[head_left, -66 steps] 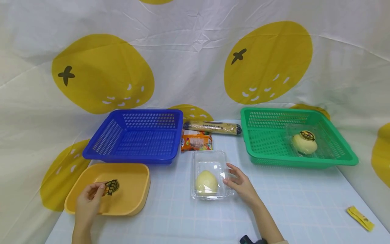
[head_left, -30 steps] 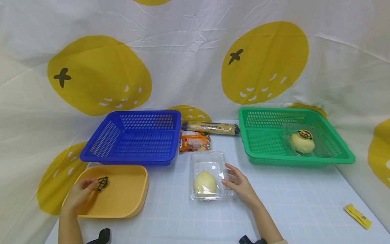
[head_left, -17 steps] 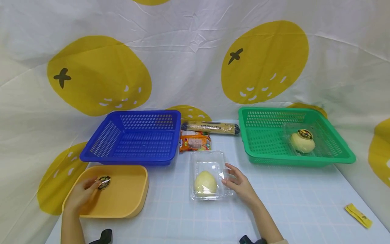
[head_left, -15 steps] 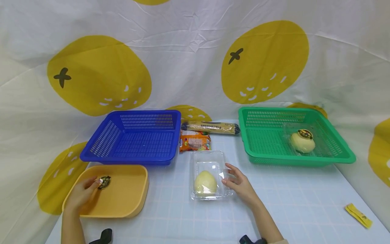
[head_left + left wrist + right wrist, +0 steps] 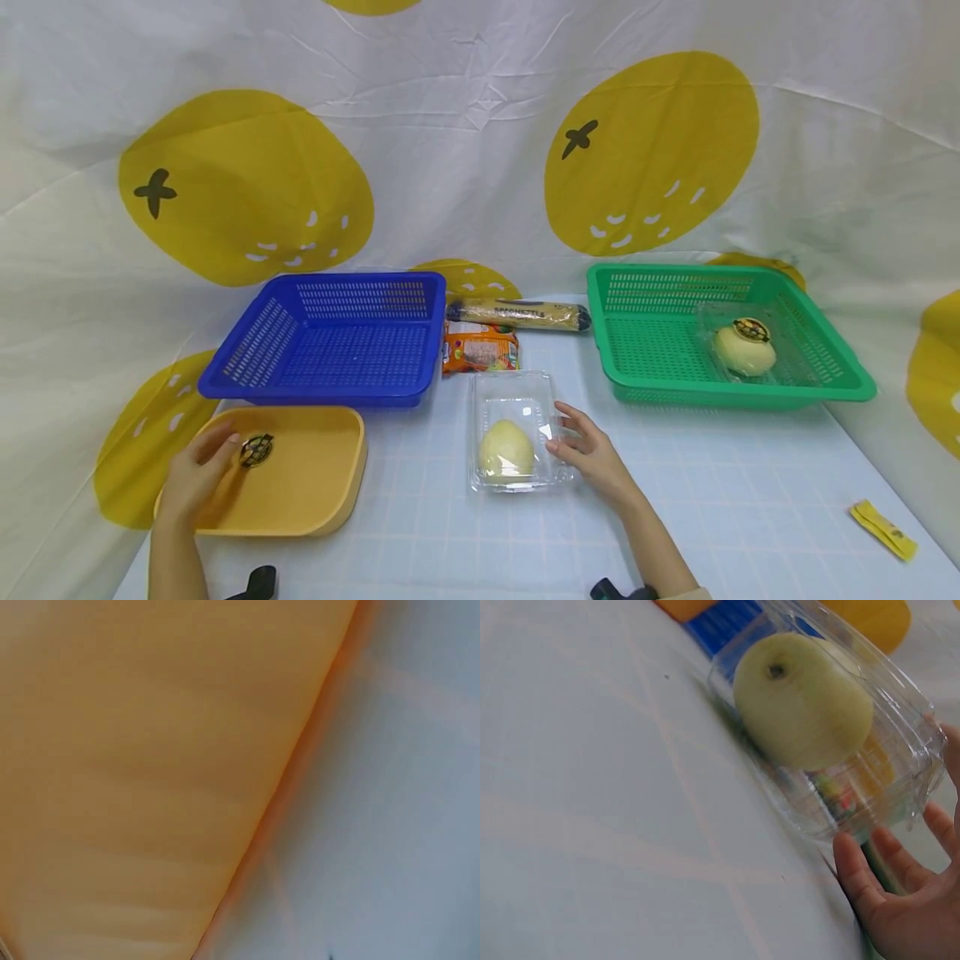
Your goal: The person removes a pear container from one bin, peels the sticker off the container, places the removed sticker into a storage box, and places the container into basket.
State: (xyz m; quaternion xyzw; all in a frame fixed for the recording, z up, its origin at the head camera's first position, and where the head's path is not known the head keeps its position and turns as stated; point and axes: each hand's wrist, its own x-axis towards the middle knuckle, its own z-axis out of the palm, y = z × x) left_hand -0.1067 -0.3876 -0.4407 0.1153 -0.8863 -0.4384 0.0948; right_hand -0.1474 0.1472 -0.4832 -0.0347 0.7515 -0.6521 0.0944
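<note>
Over the left end of the yellow tray, my left hand has its thumb and fingers parted. A round black-and-gold label shows just right of its fingertips, against the tray floor. The left wrist view takes in only the tray wall and tablecloth. Mid-table, a clear plastic clamshell box holds one pale yellow-green fruit with a dark stem dimple. My right hand rests at the box's right edge, fingers extended and fingertips touching its side.
A blue basket stands behind the tray. A spaghetti packet and an orange snack packet lie behind the box. The green basket at right holds a labelled boxed fruit. A yellow folded strip lies far right.
My left hand, which pinched the label, shifted left over the tray and has let go; its fingertips are now apart from the label. My right hand and the box have stayed put.
</note>
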